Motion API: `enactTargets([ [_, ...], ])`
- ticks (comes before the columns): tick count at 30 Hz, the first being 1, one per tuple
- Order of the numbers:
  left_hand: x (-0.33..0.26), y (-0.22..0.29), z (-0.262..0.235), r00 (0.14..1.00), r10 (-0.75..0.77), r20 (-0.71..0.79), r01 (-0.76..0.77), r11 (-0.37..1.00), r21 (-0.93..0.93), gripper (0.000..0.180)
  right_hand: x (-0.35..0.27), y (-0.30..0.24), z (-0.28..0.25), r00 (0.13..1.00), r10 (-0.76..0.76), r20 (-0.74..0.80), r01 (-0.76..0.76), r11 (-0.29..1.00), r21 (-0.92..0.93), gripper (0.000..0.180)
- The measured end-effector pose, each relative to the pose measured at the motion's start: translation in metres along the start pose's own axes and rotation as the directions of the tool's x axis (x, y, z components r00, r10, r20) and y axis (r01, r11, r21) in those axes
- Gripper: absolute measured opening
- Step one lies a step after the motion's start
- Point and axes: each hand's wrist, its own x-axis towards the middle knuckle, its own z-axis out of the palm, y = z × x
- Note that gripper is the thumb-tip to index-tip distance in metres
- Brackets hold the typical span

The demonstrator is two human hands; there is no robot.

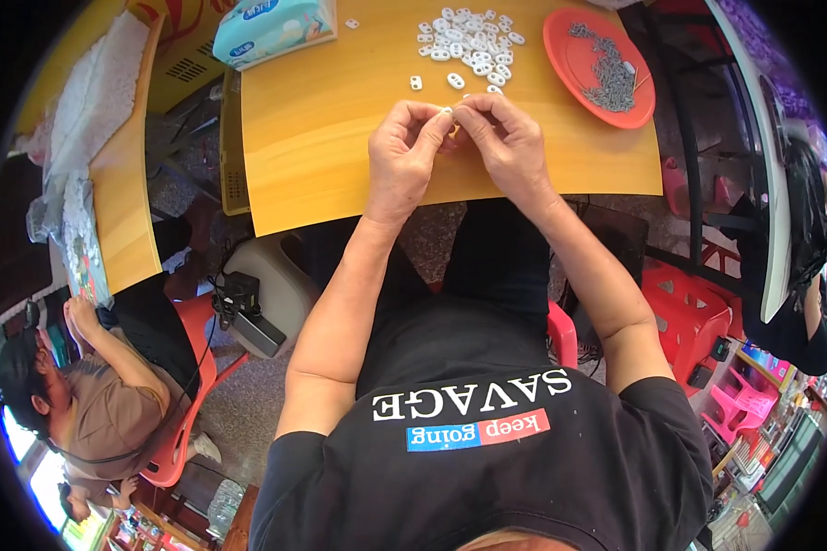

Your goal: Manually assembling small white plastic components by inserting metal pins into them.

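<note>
My left hand (402, 156) is closed in a pinch over the near part of the wooden table (331, 138), with a small white plastic piece (447, 110) showing at its fingertips. My right hand (508, 151) meets it there, thumb and forefinger pressed together; what they grip, if anything, is too small to make out. Just beyond my fingers lie loose white two-holed oval pieces (456, 81), and behind them a heap of the same pieces (473, 41). To the right stands a red plate (568, 69) with many small grey metal parts (613, 78), perhaps screws.
A blue tissue pack (276, 32) stands at the table's back left. At left, a person in a brown shirt (119, 395) sits on a red chair (198, 340) by another table (129, 220). Red stools (685, 308) stand at right. Someone in black is at the far right.
</note>
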Motion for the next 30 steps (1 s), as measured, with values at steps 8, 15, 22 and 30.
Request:
enactTargets([
  [8, 0.001, 0.000, 0.000, 0.998, 0.040, -0.050, -0.044, 0.996, -0.078, 0.009, 0.057, -0.003, -0.032, 0.943, -0.316, 0.102, 0.288, 0.624, -0.726, 0.018],
  [15, 0.001, -0.002, -0.001, 0.998, 0.042, -0.053, -0.046, 0.996, -0.077, 0.011, 0.067, 0.000, -0.020, 0.912, -0.218, 0.346, 0.401, 0.308, -0.863, 0.022],
  [22, 0.002, -0.002, -0.004, 0.998, 0.031, -0.048, -0.039, 0.987, -0.158, 0.011, 0.059, -0.010, -0.017, 0.952, -0.135, 0.276, 0.288, 0.702, -0.651, 0.019],
  [30, 0.003, 0.001, -0.005, 0.999, 0.013, -0.041, -0.020, 0.984, -0.178, 0.010, 0.025, -0.024, -0.019, 0.952, 0.234, 0.197, -0.263, 0.955, 0.137, 0.025],
])
